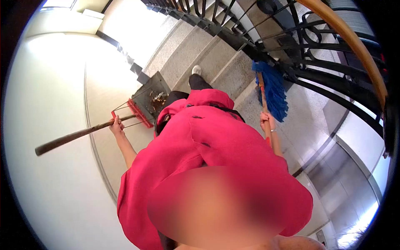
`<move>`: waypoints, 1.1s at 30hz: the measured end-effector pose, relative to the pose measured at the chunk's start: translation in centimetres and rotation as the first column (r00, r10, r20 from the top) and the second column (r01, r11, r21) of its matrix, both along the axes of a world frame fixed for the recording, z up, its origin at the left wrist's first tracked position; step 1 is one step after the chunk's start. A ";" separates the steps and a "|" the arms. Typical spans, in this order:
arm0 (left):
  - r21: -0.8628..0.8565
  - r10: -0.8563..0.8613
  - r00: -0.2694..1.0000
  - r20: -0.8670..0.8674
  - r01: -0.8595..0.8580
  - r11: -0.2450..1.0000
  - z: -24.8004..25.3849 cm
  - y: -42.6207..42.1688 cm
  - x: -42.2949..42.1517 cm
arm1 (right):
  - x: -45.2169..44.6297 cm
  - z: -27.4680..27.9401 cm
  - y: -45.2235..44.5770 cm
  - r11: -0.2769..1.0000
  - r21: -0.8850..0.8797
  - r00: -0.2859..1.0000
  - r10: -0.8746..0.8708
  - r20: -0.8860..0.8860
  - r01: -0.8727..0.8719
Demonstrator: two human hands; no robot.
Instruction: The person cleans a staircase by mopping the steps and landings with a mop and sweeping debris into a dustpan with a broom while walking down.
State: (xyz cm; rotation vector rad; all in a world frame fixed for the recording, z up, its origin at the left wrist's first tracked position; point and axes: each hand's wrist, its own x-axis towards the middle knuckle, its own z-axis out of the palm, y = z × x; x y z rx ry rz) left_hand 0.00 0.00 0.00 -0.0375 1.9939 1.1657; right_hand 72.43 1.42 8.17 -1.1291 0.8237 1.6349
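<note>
On the left side, my left hand (pixel 117 125) is closed around a brown wooden stick (pixel 75 135) and the red handle of a dustpan. The grey dustpan (pixel 146 93) hangs beside my leg, with brown and pale litter (pixel 158 100) in it and a red broom head (pixel 139 113) at its near edge. To the right, my right hand (pixel 267 121) grips the wooden shaft of a mop (pixel 262 93). The mop's blue strands (pixel 275 89) spread out near the foot of the railing.
Stone stairs (pixel 216 52) lie ahead, with one white shoe (pixel 196 70) on them. A black metal railing (pixel 316 71) with a wooden handrail (pixel 354 41) curves along the right. A pale wall (pixel 46 96) stands on the left.
</note>
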 end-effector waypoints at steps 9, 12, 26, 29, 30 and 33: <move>-0.188 -0.067 0.994 0.083 0.082 0.979 -2.5 5.1 1.0 | 1.4 1.4 1.6 0.993 -0.115 0.986 0.041 0.162 -0.023; -0.171 -0.080 0.994 0.075 0.092 0.981 -3.6 7.2 -0.1 | 0.1 2.4 3.4 0.981 -0.183 0.955 0.114 0.274 -0.065; 0.023 -0.318 0.935 0.157 0.319 0.948 -21.5 30.6 -0.7 | -11.4 -17.0 15.8 0.708 -0.427 0.325 0.664 0.674 -0.562; 0.116 -0.456 0.877 0.153 0.442 0.890 -21.6 34.4 -1.3 | -11.6 -23.1 18.2 0.742 -0.200 0.387 0.536 0.750 -0.640; 0.134 -0.492 0.857 0.152 0.475 0.870 -21.4 35.8 -1.7 | -12.1 -24.0 18.9 0.800 -0.180 0.483 0.506 0.715 -0.573; 0.132 -0.600 0.782 0.168 0.586 0.800 -21.4 40.8 -1.6 | -14.1 -22.6 20.3 0.917 -0.130 0.621 0.354 0.699 -0.376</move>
